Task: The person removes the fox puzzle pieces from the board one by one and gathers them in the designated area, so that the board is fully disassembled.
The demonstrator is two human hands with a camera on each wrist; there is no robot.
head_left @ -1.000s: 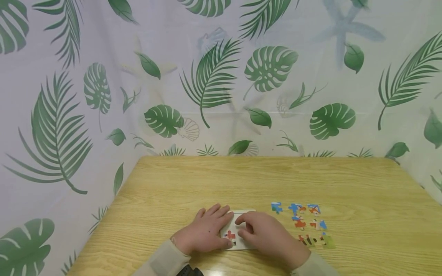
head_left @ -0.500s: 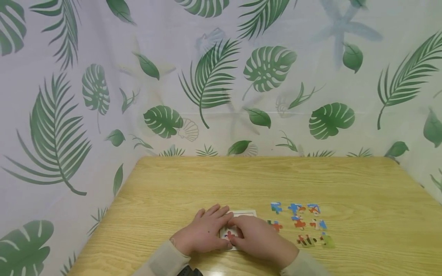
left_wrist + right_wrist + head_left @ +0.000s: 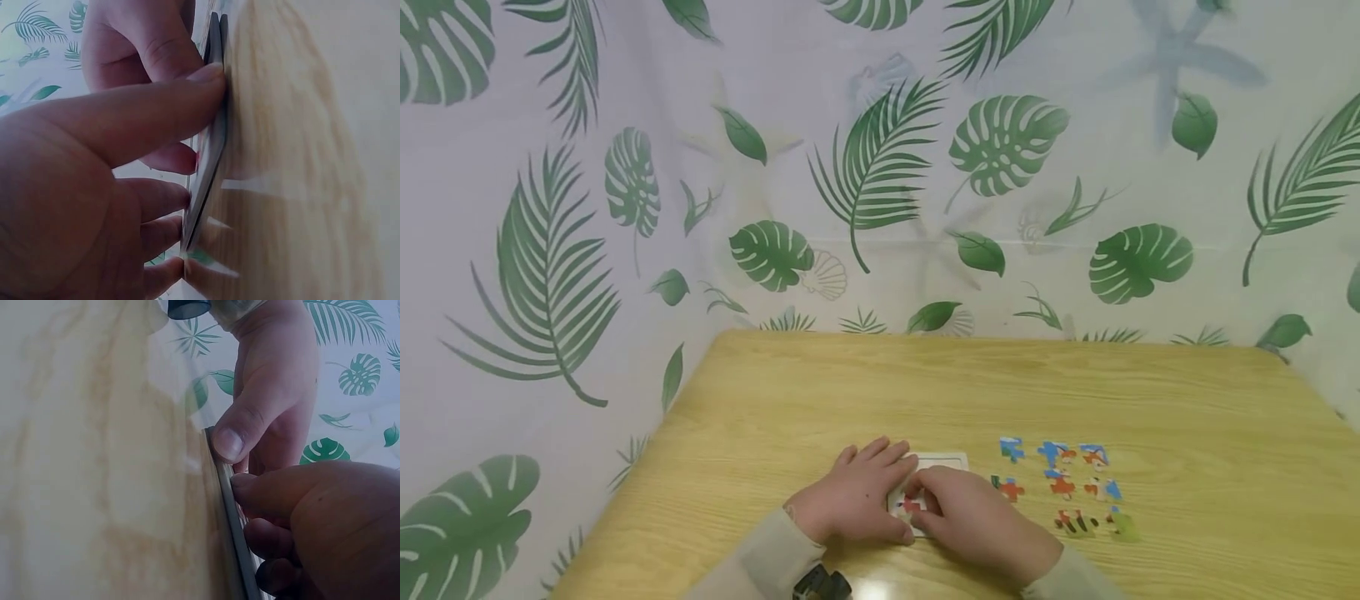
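A small pale puzzle board lies on the table, partly covered by both hands. On it sits a red and white puzzle piece. My left hand rests flat over the board's left side, fingers extended; in the left wrist view its thumb presses the near edge of the grey-edged board. My right hand is over the board's right part, its index finger and thumb curled around the red and white piece. The right wrist view shows both thumbs close together at the board's edge; the piece is hidden there.
Right of the hands lie several loose puzzle pieces: a blue one, a red and green one, fox-picture pieces and striped ones. A leaf-print curtain stands behind the wooden table.
My right hand has moved left over the board onto the red and white piece, uncovering a red and green piece to its right. The left hand stays put; the head view has shifted slightly.
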